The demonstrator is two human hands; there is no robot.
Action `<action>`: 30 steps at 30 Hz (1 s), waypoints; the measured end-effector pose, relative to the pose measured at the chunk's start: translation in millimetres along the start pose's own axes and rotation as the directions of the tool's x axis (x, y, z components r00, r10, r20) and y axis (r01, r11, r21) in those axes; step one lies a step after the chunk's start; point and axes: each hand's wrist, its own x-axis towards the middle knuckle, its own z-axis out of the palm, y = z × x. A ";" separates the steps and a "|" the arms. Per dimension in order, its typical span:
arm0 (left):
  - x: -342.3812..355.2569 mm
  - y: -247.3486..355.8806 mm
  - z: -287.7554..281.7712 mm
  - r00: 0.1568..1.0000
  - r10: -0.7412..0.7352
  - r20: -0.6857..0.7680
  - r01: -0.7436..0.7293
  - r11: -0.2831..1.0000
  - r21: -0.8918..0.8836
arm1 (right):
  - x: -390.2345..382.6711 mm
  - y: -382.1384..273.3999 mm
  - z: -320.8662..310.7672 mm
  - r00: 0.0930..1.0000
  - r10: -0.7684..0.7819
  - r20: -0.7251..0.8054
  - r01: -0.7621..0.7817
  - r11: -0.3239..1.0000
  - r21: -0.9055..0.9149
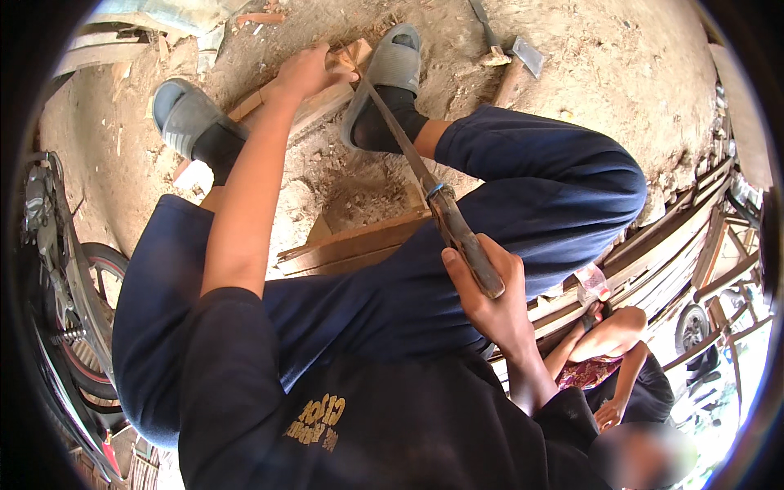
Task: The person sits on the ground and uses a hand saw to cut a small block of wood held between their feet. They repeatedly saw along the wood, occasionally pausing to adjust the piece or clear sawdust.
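Observation:
My right hand [494, 290] is closed round the dark handle [465, 245] of a long, narrow-bladed hand tool with a blue band where blade meets handle. Its blade [402, 139] slants up and left, the tip end lying by a small piece of wood [353, 55]; whether it has teeth I cannot make out. My left hand [309, 75] grips that piece of wood, fingers bent at its near side. Below it a longer wooden board [322, 106] lies on the ground between my two grey slippers [396, 61]. The right slipper is against the wood.
A hammer-like tool or axe [527, 59] and a dark metal bar [483, 24] lie on the dirt at top right. Planks [359, 245] rest near my legs. A motorcycle [82, 310] stands at left; a seated person [608, 359] is at lower right near stacked wood.

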 end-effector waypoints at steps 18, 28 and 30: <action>3.7 5.7 4.6 0.999 -0.038 0.005 0.038 0.998 -0.057 | -8.1 -7.6 13.2 1.000 0.020 0.000 -0.020 0.998 0.060; 11.6 -9.0 19.5 1.000 -0.002 0.007 0.002 0.998 -0.064 | 18.2 4.3 21.5 0.997 -0.059 -0.047 0.062 0.995 0.074; -4.6 -0.9 13.1 0.996 -0.079 0.046 0.078 0.996 0.035 | -8.6 -0.6 12.7 0.999 -0.015 -0.032 0.018 0.995 0.103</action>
